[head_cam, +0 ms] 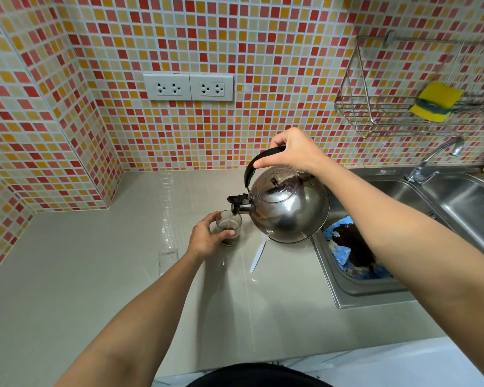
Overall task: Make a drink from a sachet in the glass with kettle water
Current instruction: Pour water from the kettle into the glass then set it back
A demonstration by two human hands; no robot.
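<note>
- Kettle (288, 208), a rounded stainless steel one with a black handle, hung tilted in the air above the grey countertop (95, 275), its spout lowered toward the left.
- The right hand (294, 152) was wrapped around the black handle from above, fingers curled under it and thumb pressed along its side.
- A thin stream of water ran from the spout into the small clear glass (229, 227), which stood upright on the countertop just below and left of the kettle.
- Dark liquid filled the lower part of the glass.
- The left hand (207, 236) held the glass from its left side, thumb across the front and fingers reaching round the back, lightly closed on it.
- A white strip (259, 254), possibly a torn sachet piece, lay flat on the countertop just right of the glass, beneath the kettle.
- A clear wrapper (168, 259) lay on the countertop to the left of the left wrist.
- The steel sink (375, 291) sat to the right, with a blue cloth (344, 255) bearing a dark brown stain inside its near basin, partly hidden by the right forearm.
- A yellow sponge (436, 100) rested in the wire rack (355, 107) on the tiled wall, above the tap (433, 160).
</note>
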